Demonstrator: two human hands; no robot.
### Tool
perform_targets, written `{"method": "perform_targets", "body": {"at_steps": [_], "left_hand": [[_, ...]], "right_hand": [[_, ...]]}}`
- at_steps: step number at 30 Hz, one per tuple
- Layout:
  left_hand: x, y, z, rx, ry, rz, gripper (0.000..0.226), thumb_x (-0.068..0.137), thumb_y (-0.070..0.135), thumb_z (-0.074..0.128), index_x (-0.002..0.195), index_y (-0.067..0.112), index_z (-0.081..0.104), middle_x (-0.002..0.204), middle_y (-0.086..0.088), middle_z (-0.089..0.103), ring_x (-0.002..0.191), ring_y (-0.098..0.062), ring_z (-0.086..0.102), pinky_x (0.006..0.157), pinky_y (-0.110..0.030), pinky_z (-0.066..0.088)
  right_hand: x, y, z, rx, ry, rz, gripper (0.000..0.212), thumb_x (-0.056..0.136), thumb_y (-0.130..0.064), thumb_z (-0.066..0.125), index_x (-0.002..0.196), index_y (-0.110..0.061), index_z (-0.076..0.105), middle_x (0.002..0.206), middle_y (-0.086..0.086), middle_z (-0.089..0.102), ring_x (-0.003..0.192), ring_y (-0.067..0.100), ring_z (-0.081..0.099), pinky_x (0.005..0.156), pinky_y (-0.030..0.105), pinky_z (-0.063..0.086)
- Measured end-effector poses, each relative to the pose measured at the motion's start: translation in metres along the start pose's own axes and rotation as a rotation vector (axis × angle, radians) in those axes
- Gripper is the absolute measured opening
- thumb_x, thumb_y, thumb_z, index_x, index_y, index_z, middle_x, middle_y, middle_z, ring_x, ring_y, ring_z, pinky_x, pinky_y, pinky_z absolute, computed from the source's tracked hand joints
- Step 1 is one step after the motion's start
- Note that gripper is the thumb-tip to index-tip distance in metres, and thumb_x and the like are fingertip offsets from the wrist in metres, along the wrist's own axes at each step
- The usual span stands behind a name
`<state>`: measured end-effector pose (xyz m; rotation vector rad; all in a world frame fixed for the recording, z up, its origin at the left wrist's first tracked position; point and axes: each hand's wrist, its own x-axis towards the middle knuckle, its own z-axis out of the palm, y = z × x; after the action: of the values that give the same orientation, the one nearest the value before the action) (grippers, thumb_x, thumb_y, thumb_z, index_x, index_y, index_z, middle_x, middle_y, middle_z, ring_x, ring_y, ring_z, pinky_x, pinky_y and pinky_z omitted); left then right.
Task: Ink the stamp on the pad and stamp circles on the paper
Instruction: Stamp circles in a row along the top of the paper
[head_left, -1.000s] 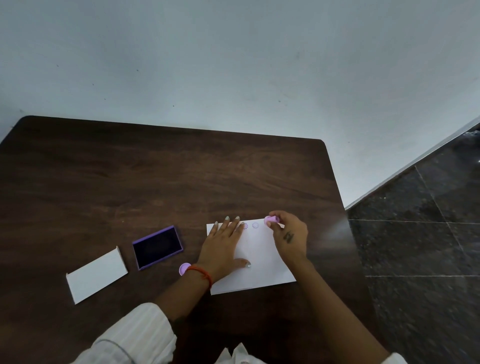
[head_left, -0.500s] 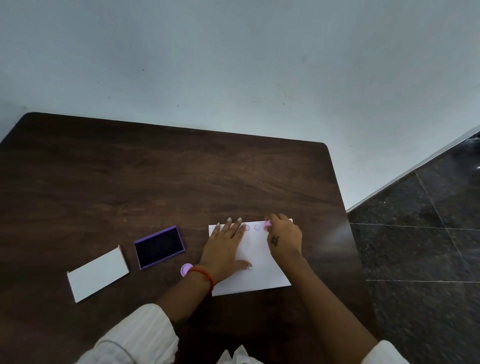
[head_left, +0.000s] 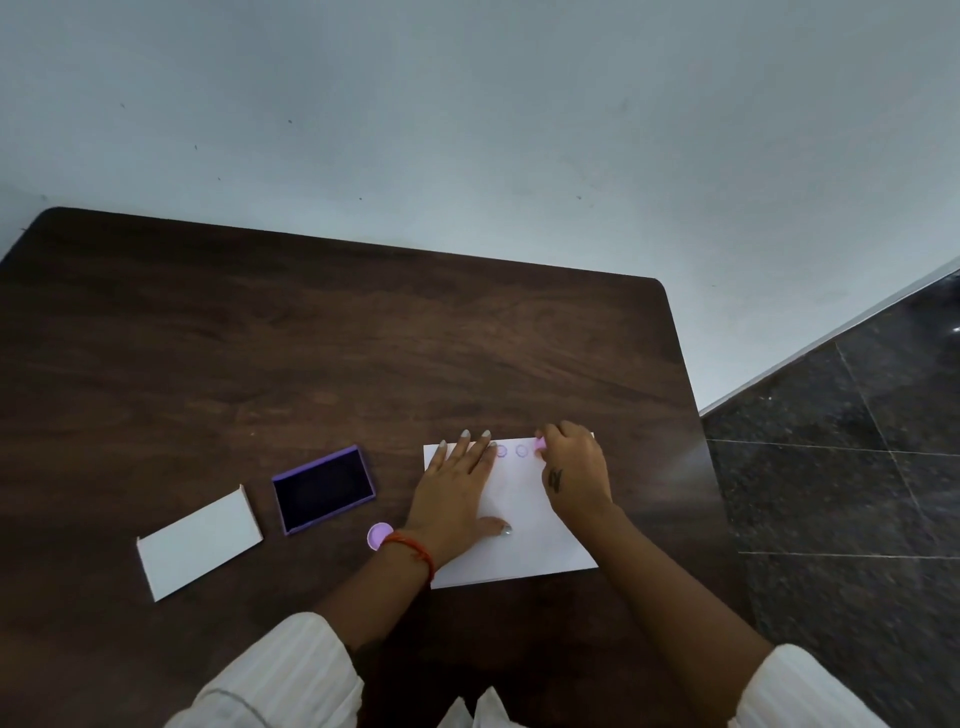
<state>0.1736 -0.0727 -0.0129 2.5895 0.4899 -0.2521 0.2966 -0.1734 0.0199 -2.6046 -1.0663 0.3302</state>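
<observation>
The right hand (head_left: 574, 475) pinches a small pink stamp (head_left: 540, 445) in a narrow grip, pressing it down at the far edge of the white paper (head_left: 524, 540). Just left of the stamp, 2 faint purple circles (head_left: 521, 450) sit in a row on the sheet. The left hand (head_left: 457, 493) lies flat with fingers spread on the paper's left part, its grip wide and holding nothing, only pinning the sheet to the dark wooden counter (head_left: 260, 364). A red thread band (head_left: 415, 551) circles that wrist. Left of the paper, the ink pad (head_left: 323, 489) lies open, a purple tray with a dark pad filling it. A round lilac cap (head_left: 379, 535) rests beside the left wrist. Farther left lies a white lid (head_left: 200, 543), well apart from the paper.
</observation>
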Motion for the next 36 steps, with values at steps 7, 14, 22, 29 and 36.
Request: {"method": "perform_targets", "body": {"at_steps": [7, 14, 22, 29, 36], "left_hand": [[-0.001, -0.001, 0.001, -0.014, 0.007, 0.005, 0.093, 0.082, 0.054, 0.055, 0.145, 0.017, -0.002, 0.158, -0.002, -0.004, 0.145, -0.02, -0.008, 0.115, -0.035, -0.009], [0.0, -0.001, 0.003, -0.019, 0.006, -0.004, 0.092, 0.082, 0.055, 0.054, 0.145, 0.018, -0.003, 0.158, -0.001, -0.005, 0.145, -0.02, -0.008, 0.116, -0.036, -0.009], [-0.001, -0.001, 0.003, -0.038, 0.015, -0.003, 0.091, 0.082, 0.055, 0.053, 0.145, 0.018, -0.002, 0.158, -0.001, -0.004, 0.145, -0.02, -0.007, 0.119, -0.04, -0.004], [-0.002, -0.001, 0.003, -0.019, 0.022, 0.01, 0.092, 0.081, 0.055, 0.054, 0.145, 0.017, -0.001, 0.158, -0.002, -0.003, 0.145, -0.02, -0.007, 0.117, -0.036, -0.007], [-0.003, 0.001, -0.004, 0.005, 0.006, 0.029, 0.095, 0.079, 0.055, 0.057, 0.145, 0.013, 0.004, 0.158, -0.004, 0.001, 0.145, -0.022, -0.003, 0.117, -0.037, -0.005]], "right_hand": [[-0.001, 0.005, 0.002, -0.012, 0.029, -0.088, 0.025, 0.08, 0.003, 0.059, 0.104, 0.002, 0.061, 0.105, 0.021, 0.067, 0.098, 0.033, 0.059, 0.085, 0.037, 0.049], [0.0, 0.009, 0.006, -0.02, 0.075, -0.136, 0.024, 0.077, 0.004, 0.064, 0.101, 0.002, 0.064, 0.099, 0.021, 0.069, 0.091, 0.035, 0.062, 0.082, 0.038, 0.052], [0.0, 0.012, 0.009, -0.045, 0.133, -0.186, 0.024, 0.069, 0.006, 0.072, 0.092, 0.003, 0.067, 0.088, 0.021, 0.072, 0.079, 0.035, 0.066, 0.072, 0.038, 0.056], [0.001, 0.016, 0.007, -0.045, 0.1, -0.216, 0.022, 0.071, 0.003, 0.071, 0.093, 0.003, 0.066, 0.09, 0.022, 0.071, 0.082, 0.035, 0.066, 0.074, 0.038, 0.055], [0.004, 0.018, -0.012, 0.166, 0.082, -0.054, 0.012, 0.085, -0.008, 0.059, 0.091, -0.002, 0.068, 0.093, 0.016, 0.07, 0.085, 0.025, 0.062, 0.075, 0.027, 0.046]]}}
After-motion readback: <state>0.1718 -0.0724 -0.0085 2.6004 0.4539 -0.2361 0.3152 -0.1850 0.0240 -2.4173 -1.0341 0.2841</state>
